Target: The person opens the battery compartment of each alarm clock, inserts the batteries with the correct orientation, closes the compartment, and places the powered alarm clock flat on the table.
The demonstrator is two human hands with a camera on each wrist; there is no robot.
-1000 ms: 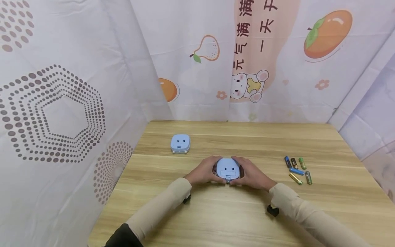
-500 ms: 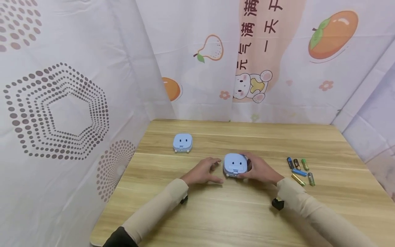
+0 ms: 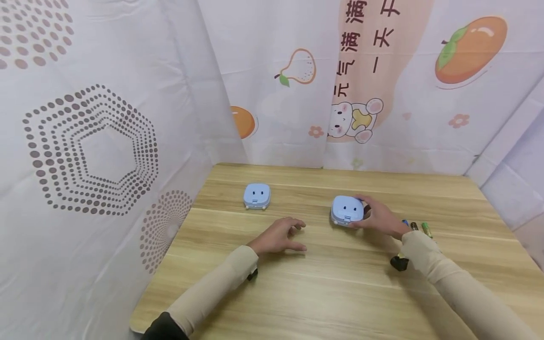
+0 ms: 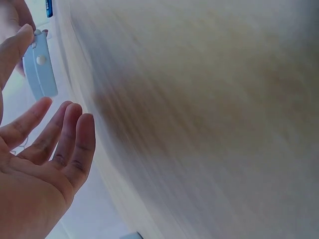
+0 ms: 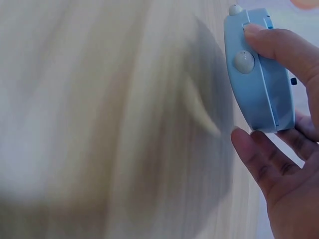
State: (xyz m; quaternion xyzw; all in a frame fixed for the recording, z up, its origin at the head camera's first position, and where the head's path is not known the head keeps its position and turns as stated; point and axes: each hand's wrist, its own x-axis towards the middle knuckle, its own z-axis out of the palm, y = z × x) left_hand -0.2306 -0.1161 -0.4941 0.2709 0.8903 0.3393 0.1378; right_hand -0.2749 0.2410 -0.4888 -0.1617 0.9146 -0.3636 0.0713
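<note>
A light blue rounded box with a face on its lid (image 3: 346, 208) is gripped at its right side by my right hand (image 3: 380, 218). In the right wrist view the thumb lies on the front of the blue box (image 5: 259, 74), and the fingers reach round behind; small round feet stick out below, and a shadow falls on the table beside it. My left hand (image 3: 278, 236) holds nothing, its fingers loosely bent and apart over the table. A second, similar blue box (image 3: 257, 196) sits at the back left.
Several batteries (image 3: 427, 230) lie on the wooden table (image 3: 314, 293) at the right, partly hidden behind my right wrist. White printed curtains (image 3: 272, 113) close off the back and left side of the table.
My left hand has let go of the blue box. My right hand has carried the box to the right and toward the back. The head view has turned slightly left.
</note>
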